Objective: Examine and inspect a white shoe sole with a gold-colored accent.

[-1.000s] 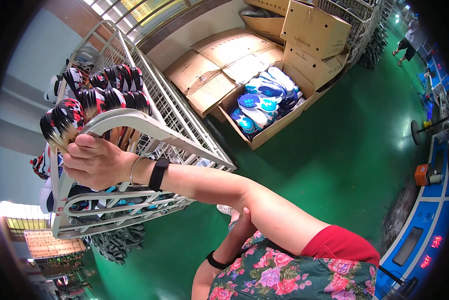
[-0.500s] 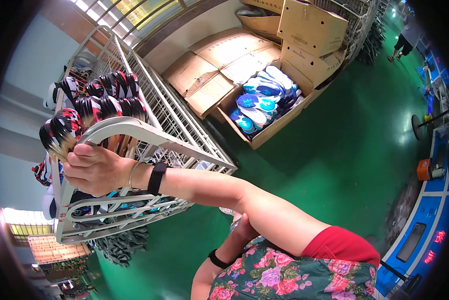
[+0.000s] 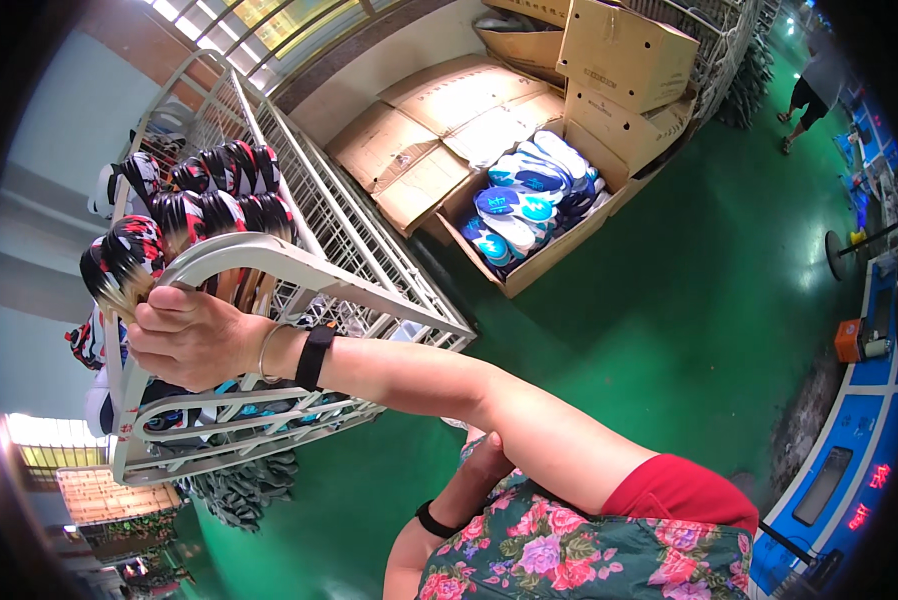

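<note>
My right hand [image 3: 194,340] is closed round the pale metal end frame [image 3: 239,250] of a white wire cart, with the arm stretched across to the left. Shoes [image 3: 129,255] in black, red and white hang in rows on the cart, just beyond the hand; more shoes [image 3: 259,410] sit lower down behind its bars. My left hand [image 3: 484,465] rests against my right arm near the elbow. Its thumb shows, while its other fingers are hidden behind the arm.
An open cardboard box [image 3: 509,285] of blue and white shoes stands on the green floor, beside flattened cardboard [image 3: 399,160] and stacked cartons [image 3: 624,60]. Blue workbenches [image 3: 859,450] line the right side. A person [image 3: 814,90] walks at the far right. Grey bundles [image 3: 244,490] lie beyond the cart.
The person at the far right has come nearer. My left hand has slipped slightly lower against my right arm. My right hand keeps its grip, and the cart stays put.
</note>
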`<state>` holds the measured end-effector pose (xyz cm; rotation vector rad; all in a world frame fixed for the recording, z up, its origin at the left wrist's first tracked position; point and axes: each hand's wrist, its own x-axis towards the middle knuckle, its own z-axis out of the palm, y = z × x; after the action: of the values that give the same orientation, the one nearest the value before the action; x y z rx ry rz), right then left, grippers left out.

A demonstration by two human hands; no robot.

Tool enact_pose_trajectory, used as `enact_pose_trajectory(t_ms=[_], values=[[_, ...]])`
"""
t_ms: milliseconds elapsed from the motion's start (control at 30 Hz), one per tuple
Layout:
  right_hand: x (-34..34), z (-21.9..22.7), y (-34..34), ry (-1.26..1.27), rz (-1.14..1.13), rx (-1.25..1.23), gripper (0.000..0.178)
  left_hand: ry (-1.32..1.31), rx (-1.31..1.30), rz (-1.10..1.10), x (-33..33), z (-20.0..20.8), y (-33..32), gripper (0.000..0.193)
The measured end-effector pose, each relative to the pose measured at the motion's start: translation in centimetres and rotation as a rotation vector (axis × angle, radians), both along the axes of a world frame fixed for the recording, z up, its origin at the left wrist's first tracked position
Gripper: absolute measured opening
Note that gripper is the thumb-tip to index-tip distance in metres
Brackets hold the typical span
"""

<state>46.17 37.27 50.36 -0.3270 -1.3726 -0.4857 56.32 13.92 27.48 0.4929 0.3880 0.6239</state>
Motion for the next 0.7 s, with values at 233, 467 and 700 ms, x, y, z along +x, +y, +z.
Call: enact_pose_trajectory(t_ms=[233, 467, 700], values=[[0.4, 0.4, -0.2, 0.017, -0.001, 0.001, 0.016, -0.053, -0.031, 0.067, 0.6, 0.8, 0.1, 0.091], [0.3, 0.5, -0.2, 0.046, 0.002, 0.017, 0.017, -0.21, 0.01, 0.023, 1.1, -0.6, -0.1, 0.091], [0.2, 0.4, -0.1, 0.035, -0.006, 0.007, 0.019, -0.062, 0.018, -0.027, 0.8, -1.8, -0.3, 0.121]])
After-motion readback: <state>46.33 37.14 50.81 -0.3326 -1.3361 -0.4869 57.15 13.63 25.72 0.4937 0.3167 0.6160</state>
